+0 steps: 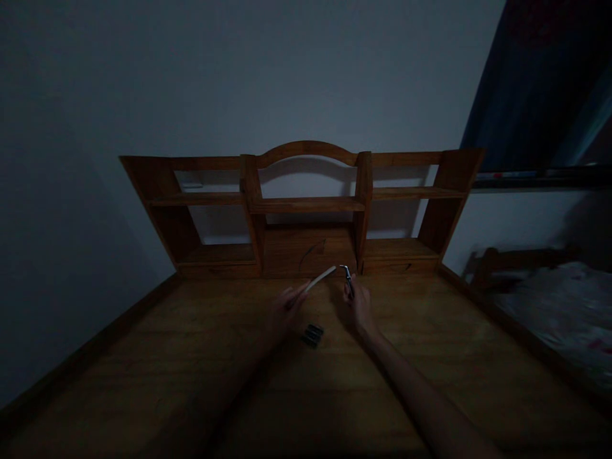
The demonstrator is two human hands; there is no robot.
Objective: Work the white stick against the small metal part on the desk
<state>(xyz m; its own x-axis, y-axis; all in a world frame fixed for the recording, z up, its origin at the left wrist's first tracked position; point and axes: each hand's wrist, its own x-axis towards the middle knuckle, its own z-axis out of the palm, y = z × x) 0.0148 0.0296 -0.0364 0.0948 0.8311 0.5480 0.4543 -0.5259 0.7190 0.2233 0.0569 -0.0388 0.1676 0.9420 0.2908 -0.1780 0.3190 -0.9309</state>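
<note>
In the dim light, my left hand [285,306] is closed around one end of a slim pale stick [321,277], which slants up to the right. My right hand [357,305] grips a small tool with a dark handle and a shiny bent metal tip [347,273]; its exact kind is hard to make out. The tip points left, close to the far end of the stick, with a small gap between them. On the wooden desk [229,357], below and between my hands, lies a small cluster of dark oblong pieces [312,335], too dark to name.
A wooden shelf unit [306,204] with open compartments stands along the desk's back edge, against a pale wall [205,76]. Raised wooden rims [516,344] run along the desk's sides. Beyond the right rim are a pale crumpled cover [564,306] and a dark curtain [526,89].
</note>
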